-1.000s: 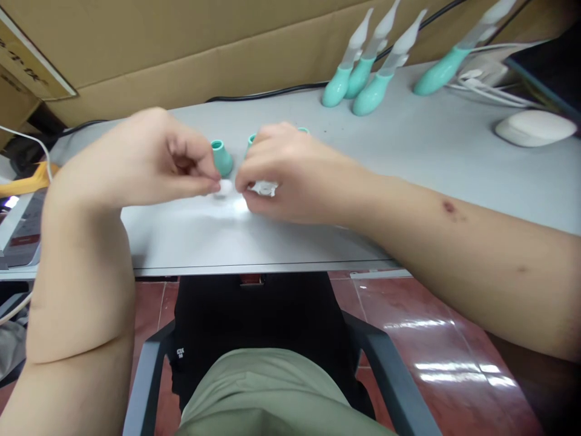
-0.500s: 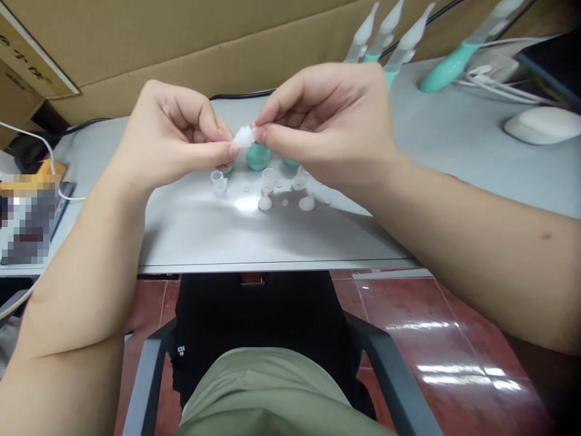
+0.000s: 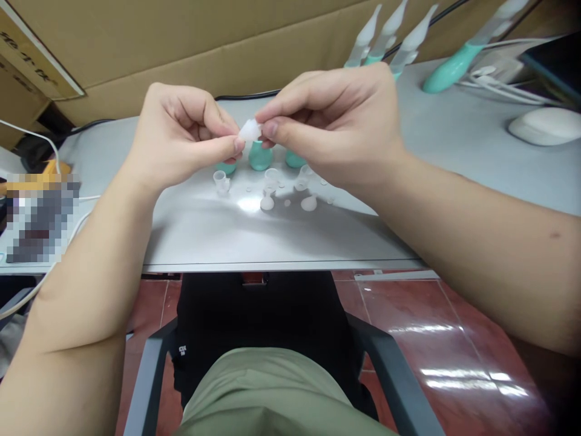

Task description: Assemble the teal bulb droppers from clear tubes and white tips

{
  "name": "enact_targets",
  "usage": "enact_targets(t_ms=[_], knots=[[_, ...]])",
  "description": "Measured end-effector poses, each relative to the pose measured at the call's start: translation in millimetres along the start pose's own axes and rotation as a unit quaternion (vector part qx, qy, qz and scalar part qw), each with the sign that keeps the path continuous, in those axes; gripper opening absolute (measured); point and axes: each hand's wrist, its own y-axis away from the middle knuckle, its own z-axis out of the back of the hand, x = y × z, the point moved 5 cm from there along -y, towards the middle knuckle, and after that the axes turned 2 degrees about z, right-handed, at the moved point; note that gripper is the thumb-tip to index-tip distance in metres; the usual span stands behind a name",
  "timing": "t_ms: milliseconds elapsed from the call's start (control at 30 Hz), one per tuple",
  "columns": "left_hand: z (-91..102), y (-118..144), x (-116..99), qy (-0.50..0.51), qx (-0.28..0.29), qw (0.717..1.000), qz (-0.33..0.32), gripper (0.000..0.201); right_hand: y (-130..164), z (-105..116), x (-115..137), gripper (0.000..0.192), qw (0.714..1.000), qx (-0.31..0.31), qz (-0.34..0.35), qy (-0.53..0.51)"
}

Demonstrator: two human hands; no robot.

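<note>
Together, left fingers [image 3: 224, 146] and right fingers [image 3: 285, 131] pinching a white piece [image 3: 249, 131], partly hiding teal bulbs [image 3: 260, 158], cups [image 3: 221, 180] nearby

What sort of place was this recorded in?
Probably a desk in an office or workroom: a white computer mouse lies on it, brown cardboard stands behind, and grey chair armrests show below.

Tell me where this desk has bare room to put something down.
Free: the desk strip between the white tips and front edge; also the patch between the right forearm and mouse. Crowded: the middle, with teal bulbs, clear cups and those tips.
</note>
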Motion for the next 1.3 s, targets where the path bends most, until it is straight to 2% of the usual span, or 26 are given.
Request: enact_targets(t_ms=[100, 267, 367, 467, 633, 900, 1033, 1133, 1300], knots=[[-4.7, 1, 2, 0.004, -0.002, 1.000, -0.009, 0.040, 1, -1, -4, 0.014, 0.999, -0.005, 0.000, -0.047], [-2.5, -4, -9, 0.016, -0.023, 1.000, 0.005, 0.045, 0, -6, -12, 0.021, 0.987, -0.022, -0.013, -0.157], [-1.2, -6, -20, 0.014, 0.033, 0.999, 0.033, 0.042, -1, -9, -15, 0.023, 0.980, 0.001, -0.029, -0.198], [1.9, -5, -27, 0.034, 0.040, 0.998, 0.039, 0.035, -2, -10, -17, 0.028, 0.977, 0.027, -0.065, -0.200], [-0.9, -4, -26, 0.033, 0.056, 0.998, 0.018, 0.025, -4, -8, -22, 0.034, 0.970, 0.031, -0.112, -0.213], [0.7, -4, -21, 0.007, 0.053, 0.998, 0.043, 0.045, -3, -3, -28, 0.037, 0.986, 0.052, -0.104, -0.119], [-1.1, -3, -26, 0.033, 0.051, 0.998, 0.031, 0.038, -1, -4, -26, 0.032, 0.982, 0.030, -0.100, -0.161], [-2.4, -2, -30, 0.046, 0.060, 0.997, 0.032, 0.036, 0, -6, -23, 0.028, 0.977, 0.049, -0.103, -0.182], [-6.2, 0, -23, 0.015, 0.064, 0.997, 0.030, 0.041, 1, -6, -20, 0.031, 0.969, 0.048, -0.118, -0.211]])
